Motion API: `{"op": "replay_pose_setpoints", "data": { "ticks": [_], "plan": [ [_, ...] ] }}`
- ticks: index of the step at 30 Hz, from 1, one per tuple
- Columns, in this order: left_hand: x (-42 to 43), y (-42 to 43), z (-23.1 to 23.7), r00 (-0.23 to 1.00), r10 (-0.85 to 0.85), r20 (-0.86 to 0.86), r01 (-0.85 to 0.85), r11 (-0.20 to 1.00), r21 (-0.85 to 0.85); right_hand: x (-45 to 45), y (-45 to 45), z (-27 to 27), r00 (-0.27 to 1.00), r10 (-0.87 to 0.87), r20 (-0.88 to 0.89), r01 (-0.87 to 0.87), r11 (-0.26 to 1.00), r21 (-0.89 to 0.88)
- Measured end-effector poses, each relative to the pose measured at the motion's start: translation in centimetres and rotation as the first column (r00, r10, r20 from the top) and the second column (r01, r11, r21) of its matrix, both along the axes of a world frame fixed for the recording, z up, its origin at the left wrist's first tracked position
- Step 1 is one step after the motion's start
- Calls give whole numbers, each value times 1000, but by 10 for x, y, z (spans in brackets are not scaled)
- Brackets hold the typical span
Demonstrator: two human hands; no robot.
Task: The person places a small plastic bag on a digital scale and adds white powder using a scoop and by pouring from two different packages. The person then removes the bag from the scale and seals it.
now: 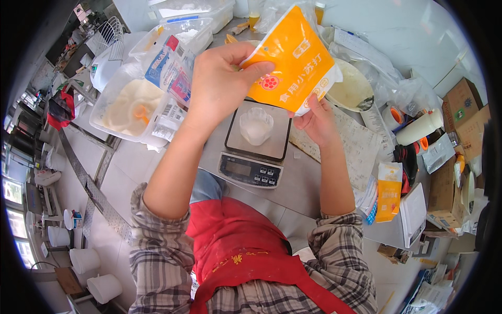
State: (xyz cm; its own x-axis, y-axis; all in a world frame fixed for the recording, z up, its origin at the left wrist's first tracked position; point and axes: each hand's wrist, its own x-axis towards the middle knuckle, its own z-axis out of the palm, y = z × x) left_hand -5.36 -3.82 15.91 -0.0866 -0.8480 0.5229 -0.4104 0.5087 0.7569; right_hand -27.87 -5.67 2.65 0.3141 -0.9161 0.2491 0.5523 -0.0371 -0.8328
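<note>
Both hands hold a bright orange-yellow plastic packet [302, 59] up above the bench, tilted, with printed writing facing the camera. My left hand [223, 78] pinches its upper left edge between thumb and fingers. At the lower right corner, the thumb and fingers of my right hand [319, 121] grip the packet. Below it, a digital kitchen scale [251, 168] rests near the bench's front edge. On the scale's plate stands a small clear plastic cup [257, 125] with a fluted rim; something whitish shows inside, too unclear to name.
Left of the scale, a clear plastic bin [113, 117] holds pale granules and an orange scoop [141, 113]. Printed bags [168, 70] lean beside it. To the right are a round bowl [350, 84], written sheets [345, 145], another orange packet [389, 192] and cardboard boxes [443, 188].
</note>
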Motion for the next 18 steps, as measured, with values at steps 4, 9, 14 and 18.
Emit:
{"op": "replay_pose_setpoints", "data": {
  "ticks": [4,9,14,18],
  "plan": [
    [12,1,-29,999,49,-24,-47,994,98,-13,-3,10,943,-277,-186,278,960,-18],
    [21,-8,-69,985,30,-172,8,976,216,-18,2,24,826,-419,-377,393,907,-150],
    [25,-19,-93,973,-33,-229,83,973,213,-15,4,32,766,-474,-434,433,880,-196],
    [25,-20,-101,981,-10,-195,57,970,237,-15,4,35,728,-512,-456,458,858,-233]
  ]
}}
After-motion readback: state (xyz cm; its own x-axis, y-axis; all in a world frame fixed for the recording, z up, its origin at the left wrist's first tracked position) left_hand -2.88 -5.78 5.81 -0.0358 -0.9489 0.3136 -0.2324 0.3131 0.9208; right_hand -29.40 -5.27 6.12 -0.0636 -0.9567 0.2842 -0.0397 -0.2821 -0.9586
